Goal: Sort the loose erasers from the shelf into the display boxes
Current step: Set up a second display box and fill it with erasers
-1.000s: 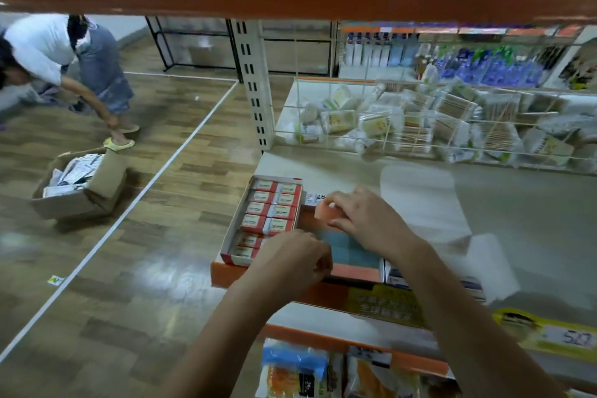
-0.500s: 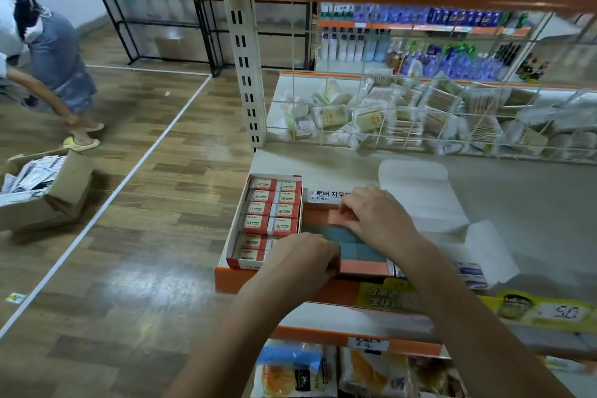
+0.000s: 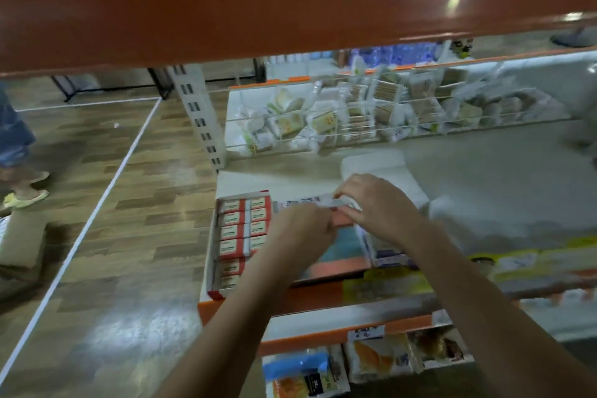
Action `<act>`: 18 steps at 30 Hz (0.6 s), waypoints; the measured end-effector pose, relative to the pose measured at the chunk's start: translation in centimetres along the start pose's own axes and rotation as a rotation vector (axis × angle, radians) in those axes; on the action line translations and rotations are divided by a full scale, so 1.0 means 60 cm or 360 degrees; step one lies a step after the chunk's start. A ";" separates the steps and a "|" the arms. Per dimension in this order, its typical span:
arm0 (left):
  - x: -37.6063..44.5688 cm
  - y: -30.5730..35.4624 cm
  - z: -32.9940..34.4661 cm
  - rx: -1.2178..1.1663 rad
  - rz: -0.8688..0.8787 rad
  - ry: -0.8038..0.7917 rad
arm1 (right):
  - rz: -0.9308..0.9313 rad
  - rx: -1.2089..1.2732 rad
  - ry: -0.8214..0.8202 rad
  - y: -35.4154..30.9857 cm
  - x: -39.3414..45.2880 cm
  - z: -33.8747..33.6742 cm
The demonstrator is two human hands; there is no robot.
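A display box (image 3: pixel 215 237) at the shelf's left end is filled with rows of red-and-white erasers (image 3: pixel 240 229). To its right lies a second display box (image 3: pixel 339 254) with an orange and teal inside; no erasers show in it. Its white printed back flap (image 3: pixel 298 203) stands up. My left hand (image 3: pixel 300 234) is curled at the flap's near side, and my right hand (image 3: pixel 379 207) pinches the flap's top edge from the right. The fingertips of both hands meet over the flap; motion blur hides the exact grip.
An orange shelf edge (image 3: pixel 290 3) hangs low overhead. Behind the boxes a wire basket (image 3: pixel 355 113) holds wrapped packets. White paper sheets (image 3: pixel 452 220) lie on the shelf at right. Snack packs (image 3: pixel 371 362) fill the lower shelf. A person's feet (image 3: pixel 26 197) stand far left.
My left hand has moved from the box's front edge up to the back flap, joining the right hand there. The view has dropped lower under the upper shelf.
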State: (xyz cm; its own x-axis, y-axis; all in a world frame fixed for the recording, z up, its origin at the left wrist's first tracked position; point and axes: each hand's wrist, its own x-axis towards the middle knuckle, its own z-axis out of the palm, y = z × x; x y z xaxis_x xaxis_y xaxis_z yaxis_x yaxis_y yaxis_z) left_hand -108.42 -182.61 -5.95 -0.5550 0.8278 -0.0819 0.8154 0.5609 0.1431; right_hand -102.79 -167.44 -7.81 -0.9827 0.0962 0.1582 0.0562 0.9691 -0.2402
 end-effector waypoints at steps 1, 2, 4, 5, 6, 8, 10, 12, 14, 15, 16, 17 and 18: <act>0.017 0.015 -0.005 0.0003 -0.0016 0.0070 | 0.0056 0.0000 0.0037 0.018 -0.016 -0.014; 0.033 0.034 -0.010 -0.0017 -0.0022 0.0136 | 0.0115 -0.0016 0.0058 0.037 -0.034 -0.028; 0.066 0.083 -0.015 -0.0086 0.0016 0.0252 | 0.0251 -0.0038 0.0098 0.080 -0.079 -0.057; 0.082 0.112 -0.015 -0.0099 0.0055 0.0290 | 0.0317 -0.0037 0.0128 0.103 -0.104 -0.072; 0.097 0.138 -0.014 -0.0093 0.0094 0.0324 | 0.0372 -0.0037 0.0156 0.124 -0.127 -0.083; 0.130 0.213 -0.005 -0.0080 0.0202 0.0407 | 0.0513 -0.0049 0.0198 0.178 -0.189 -0.109; 0.159 0.297 0.008 -0.0124 0.0289 0.0474 | 0.0661 -0.0087 0.0204 0.239 -0.252 -0.130; 0.189 0.388 0.025 -0.0144 0.0347 0.0511 | 0.0795 -0.0117 0.0173 0.300 -0.317 -0.150; 0.215 0.477 0.044 -0.0139 0.0394 0.0477 | 0.0896 -0.0110 0.0131 0.358 -0.381 -0.169; 0.227 0.519 0.053 -0.0135 0.0423 0.0442 | 0.0943 -0.0098 0.0131 0.386 -0.413 -0.179; 0.239 0.557 0.062 -0.0127 0.0453 0.0409 | 0.0989 -0.0093 0.0142 0.412 -0.442 -0.189; 0.251 0.592 0.071 -0.0119 0.0478 0.0374 | 0.1037 -0.0090 0.0150 0.437 -0.469 -0.200; 0.262 0.623 0.079 -0.0113 0.0496 0.0339 | 0.1079 -0.0083 0.0158 0.461 -0.494 -0.209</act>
State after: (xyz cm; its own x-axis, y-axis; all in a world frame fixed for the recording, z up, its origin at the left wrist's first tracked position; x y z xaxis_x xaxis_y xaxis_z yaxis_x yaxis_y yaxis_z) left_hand -85.90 -148.55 -6.59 -0.3098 0.9332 0.1820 0.9413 0.2740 0.1973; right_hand -69.90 -140.63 -7.15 -0.7067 0.7033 0.0771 0.6640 0.6969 -0.2710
